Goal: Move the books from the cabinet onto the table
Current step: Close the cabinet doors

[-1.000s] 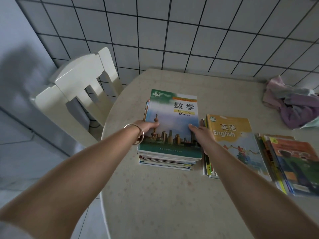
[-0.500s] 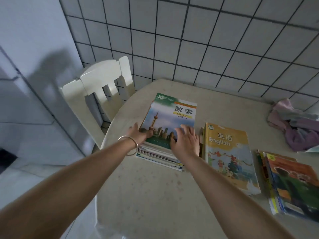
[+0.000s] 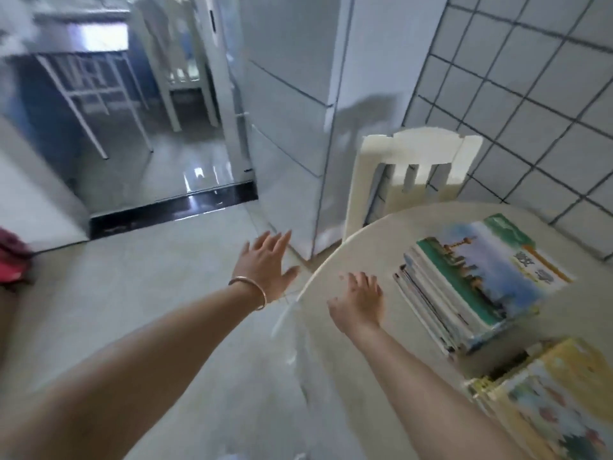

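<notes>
A stack of books [image 3: 477, 280] topped by a green and blue maths book lies on the round cream table [image 3: 351, 247] at the right. A second pile with a yellow English book [image 3: 547, 403] sits at the lower right corner. My left hand [image 3: 265, 263], wearing a bangle, is spread out over the floor left of the table edge and holds nothing. My right hand [image 3: 360, 300] hovers above the table's left rim, fingers apart and empty, a short way left of the maths stack. No cabinet with books is in view.
A cream chair [image 3: 411, 174] stands between the table and a tall white fridge-like unit [image 3: 298, 111]. Beyond a dark threshold [image 3: 172, 210] lies another room with a metal table [image 3: 83, 61] and a chair. Something red [image 3: 11, 257] sits at the left edge. The wall at right is tiled.
Both hands have let go of the maths stack and drawn back to the left. The view has swung left from the table toward the doorway and floor.
</notes>
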